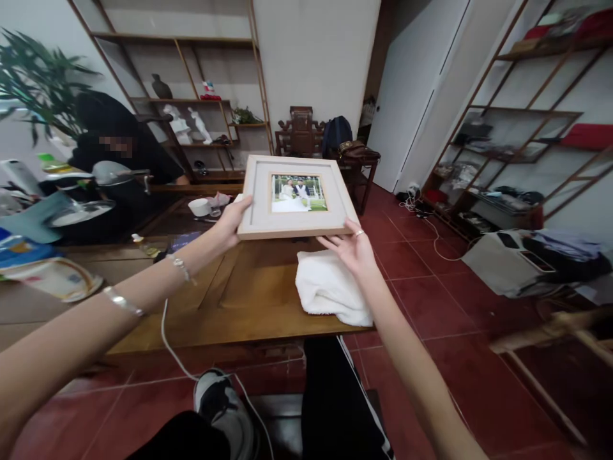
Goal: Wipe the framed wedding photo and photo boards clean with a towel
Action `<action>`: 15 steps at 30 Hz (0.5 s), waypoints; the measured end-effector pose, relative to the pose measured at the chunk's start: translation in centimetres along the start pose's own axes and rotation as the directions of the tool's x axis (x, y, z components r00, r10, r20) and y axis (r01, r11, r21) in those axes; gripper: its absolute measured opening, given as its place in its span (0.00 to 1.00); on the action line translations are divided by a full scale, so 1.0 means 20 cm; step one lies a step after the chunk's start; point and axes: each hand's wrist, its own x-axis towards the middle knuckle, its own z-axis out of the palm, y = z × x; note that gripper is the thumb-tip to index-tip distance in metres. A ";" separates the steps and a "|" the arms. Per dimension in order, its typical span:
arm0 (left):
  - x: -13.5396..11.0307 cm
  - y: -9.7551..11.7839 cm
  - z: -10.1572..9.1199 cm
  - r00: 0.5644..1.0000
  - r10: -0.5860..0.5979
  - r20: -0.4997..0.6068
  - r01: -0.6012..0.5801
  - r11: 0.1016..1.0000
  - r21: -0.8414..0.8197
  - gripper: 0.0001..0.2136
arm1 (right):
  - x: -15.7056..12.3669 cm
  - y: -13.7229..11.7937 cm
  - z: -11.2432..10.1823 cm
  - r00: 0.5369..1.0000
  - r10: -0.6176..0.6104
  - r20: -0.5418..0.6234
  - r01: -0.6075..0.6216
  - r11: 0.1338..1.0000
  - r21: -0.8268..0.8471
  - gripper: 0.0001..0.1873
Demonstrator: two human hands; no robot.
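Observation:
A picture frame [297, 227] of light wood with a wide pale mat is held up above the wooden table, tilted toward me. Its small photo [299, 193] shows two people outdoors on grass. My left hand [232, 220] grips the frame's left edge, thumb on the front. At the lower right corner, my right hand [352, 246] has its thumb on the frame's edge and its fingers underneath. Just below the frame, a folded white towel [328, 287] lies on the table near its right end.
The wooden table [258, 322] carries a pot [83, 220], a white cup [200, 207] and a plastic packet [43, 268] at left. A person in dark clothes [122, 137] sits across on the left. A white cable [167, 338] hangs over the front edge. Shelves [531, 112] stand right.

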 end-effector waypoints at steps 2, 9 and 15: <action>0.08 -0.06 0.06 0.994 -0.064 0.084 0.065 0.998 -0.005 0.12 | 0.02 -0.06 -0.04 0.993 -0.040 -0.110 0.039 0.999 -0.010 0.14; 0.24 -0.37 0.10 0.879 -0.387 0.278 0.428 0.898 -0.104 0.22 | 0.12 -0.25 -0.19 0.950 -0.143 -0.276 0.140 0.990 -0.030 0.14; 0.31 -0.62 0.19 0.859 -0.497 0.124 0.511 0.816 -0.270 0.29 | 0.23 -0.33 -0.21 0.939 -0.178 -0.293 0.178 0.984 -0.029 0.16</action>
